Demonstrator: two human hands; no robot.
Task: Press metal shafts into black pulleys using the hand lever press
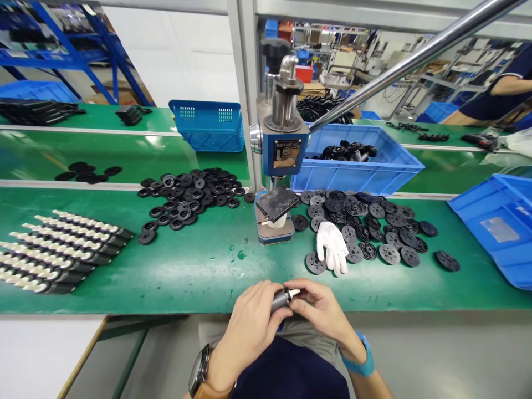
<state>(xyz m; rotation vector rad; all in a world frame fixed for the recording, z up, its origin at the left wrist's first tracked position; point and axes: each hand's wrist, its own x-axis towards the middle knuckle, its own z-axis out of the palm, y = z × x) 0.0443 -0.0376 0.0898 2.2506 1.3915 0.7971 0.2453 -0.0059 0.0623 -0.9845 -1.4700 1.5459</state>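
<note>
My left hand [249,324] and my right hand [322,310] meet at the near edge of the green bench [199,271]. Together they grip a small grey cylindrical part with a white tip [285,297]. The left fingers wrap around its dark body, and the right fingers pinch the white end. A watch sits on my left wrist, a blue band on my right. Straight ahead stands a hand press [280,149] with a long steel lever [415,55].
Piles of black plastic discs lie left [191,194] and right [366,221] of the press. A white glove [332,246] rests on the right pile. Rows of white-and-black shafts [58,249] lie at left. Blue bins [357,160] [499,221] stand behind and right. Another person's arm [507,83] shows far right.
</note>
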